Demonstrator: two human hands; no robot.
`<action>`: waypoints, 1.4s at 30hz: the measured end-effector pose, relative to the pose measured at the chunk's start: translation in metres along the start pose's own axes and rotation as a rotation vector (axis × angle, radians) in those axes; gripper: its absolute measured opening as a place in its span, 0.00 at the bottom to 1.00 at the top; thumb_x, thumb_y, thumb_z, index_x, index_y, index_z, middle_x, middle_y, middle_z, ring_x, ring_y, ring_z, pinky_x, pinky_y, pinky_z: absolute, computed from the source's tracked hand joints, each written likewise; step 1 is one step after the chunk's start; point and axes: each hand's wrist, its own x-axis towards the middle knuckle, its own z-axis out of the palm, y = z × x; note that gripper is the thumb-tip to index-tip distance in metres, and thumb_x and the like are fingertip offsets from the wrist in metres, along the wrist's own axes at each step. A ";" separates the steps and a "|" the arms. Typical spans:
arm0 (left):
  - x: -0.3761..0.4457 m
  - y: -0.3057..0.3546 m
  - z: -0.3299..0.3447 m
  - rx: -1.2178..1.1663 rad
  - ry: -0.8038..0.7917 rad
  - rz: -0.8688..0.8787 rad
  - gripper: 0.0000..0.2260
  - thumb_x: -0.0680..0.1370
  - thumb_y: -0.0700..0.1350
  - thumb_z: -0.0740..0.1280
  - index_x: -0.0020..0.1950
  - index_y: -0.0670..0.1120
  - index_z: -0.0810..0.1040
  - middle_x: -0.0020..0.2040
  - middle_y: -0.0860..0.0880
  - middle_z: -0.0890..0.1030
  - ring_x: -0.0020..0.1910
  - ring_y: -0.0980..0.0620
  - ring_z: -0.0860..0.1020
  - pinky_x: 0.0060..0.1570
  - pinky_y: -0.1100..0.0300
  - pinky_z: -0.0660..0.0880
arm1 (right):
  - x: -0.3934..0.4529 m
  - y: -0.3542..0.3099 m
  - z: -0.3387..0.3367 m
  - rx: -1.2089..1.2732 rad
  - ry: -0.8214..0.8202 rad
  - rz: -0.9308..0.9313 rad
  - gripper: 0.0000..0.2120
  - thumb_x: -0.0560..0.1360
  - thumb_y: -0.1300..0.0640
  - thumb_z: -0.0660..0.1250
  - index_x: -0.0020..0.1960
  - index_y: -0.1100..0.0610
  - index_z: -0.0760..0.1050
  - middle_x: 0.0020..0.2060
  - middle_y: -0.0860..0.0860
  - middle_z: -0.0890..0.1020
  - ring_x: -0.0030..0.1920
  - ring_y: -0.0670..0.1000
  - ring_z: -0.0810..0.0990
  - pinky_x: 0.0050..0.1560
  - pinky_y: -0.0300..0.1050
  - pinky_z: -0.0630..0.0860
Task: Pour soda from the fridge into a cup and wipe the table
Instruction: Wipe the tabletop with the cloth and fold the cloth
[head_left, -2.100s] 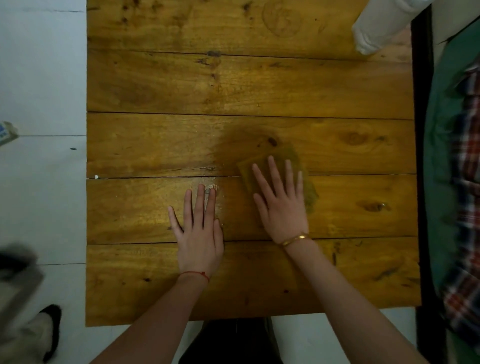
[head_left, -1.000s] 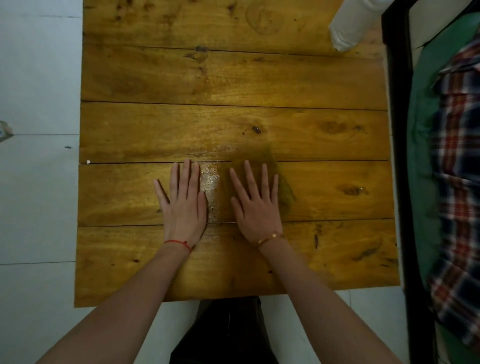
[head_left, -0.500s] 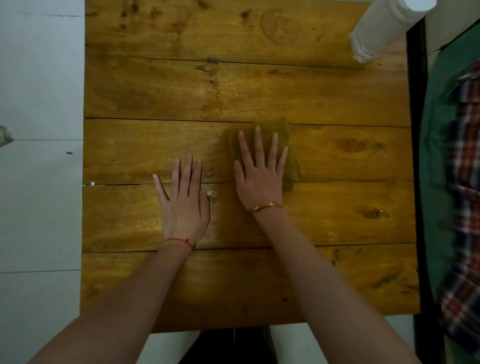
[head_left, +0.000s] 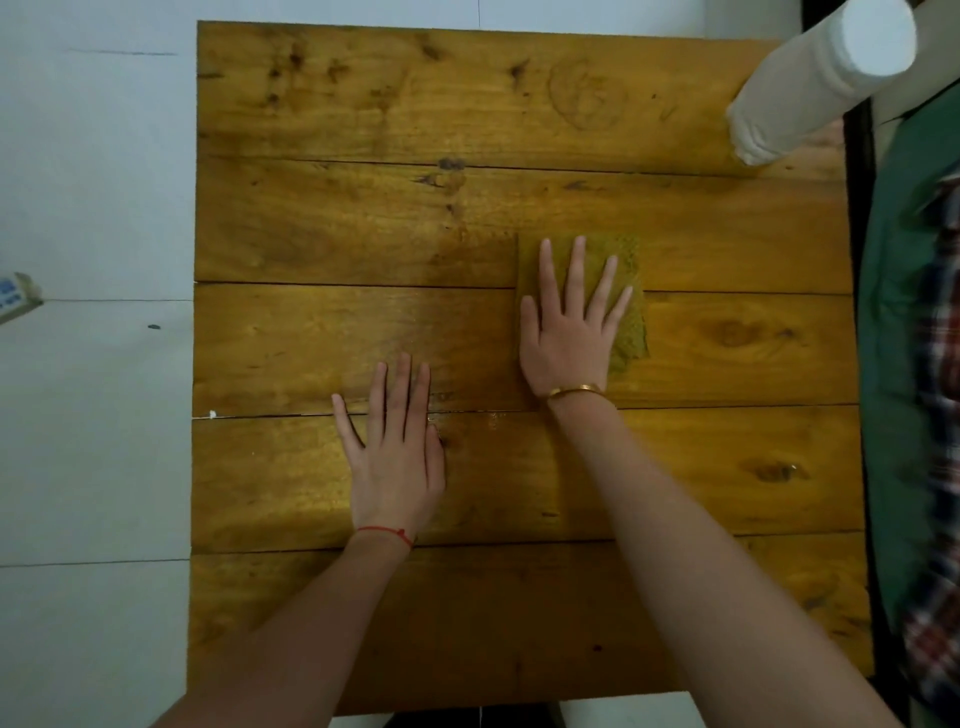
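Observation:
A square wooden plank table (head_left: 322, 218) fills the view. An olive-yellow cloth (head_left: 631, 312) lies flat near its middle. My right hand (head_left: 566, 332) presses on the cloth with straight, spread fingers. My left hand (head_left: 397, 457) rests flat on the bare wood, nearer to me and left of the cloth. A damp sheen marks the wood left of the cloth. A thin wet streak lies along the plank seam between my hands. No cup or soda is in view.
A tall white cylindrical container (head_left: 810, 88) stands at the table's far right corner. A green and plaid fabric (head_left: 924, 415) runs along the right edge. White tiled floor (head_left: 93, 467) lies to the left, with a small box (head_left: 15, 299) at the left border.
My right hand has slid the cloth away from me and to the right across the planks. The wet patch between my hands has shrunk to a thin streak. My left hand stays flat.

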 end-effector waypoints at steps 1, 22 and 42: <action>0.000 0.000 0.000 0.006 -0.001 0.000 0.27 0.82 0.49 0.51 0.80 0.47 0.48 0.81 0.50 0.48 0.80 0.48 0.46 0.73 0.33 0.48 | -0.002 -0.009 0.001 -0.005 -0.008 -0.045 0.27 0.81 0.43 0.44 0.78 0.45 0.40 0.79 0.50 0.42 0.77 0.63 0.38 0.74 0.66 0.38; -0.005 -0.001 0.001 -0.086 0.047 0.024 0.25 0.83 0.49 0.46 0.80 0.47 0.47 0.81 0.51 0.46 0.79 0.50 0.43 0.74 0.34 0.44 | -0.073 0.037 0.008 -0.011 -0.049 -0.017 0.27 0.82 0.43 0.43 0.78 0.44 0.39 0.78 0.50 0.40 0.77 0.63 0.36 0.74 0.66 0.37; -0.167 0.057 0.009 -0.319 -0.034 -0.004 0.20 0.82 0.45 0.57 0.75 0.47 0.65 0.75 0.48 0.64 0.76 0.48 0.60 0.75 0.47 0.58 | -0.267 0.083 0.022 -0.025 -0.214 -0.162 0.27 0.82 0.43 0.45 0.78 0.43 0.40 0.78 0.44 0.43 0.77 0.59 0.38 0.76 0.62 0.41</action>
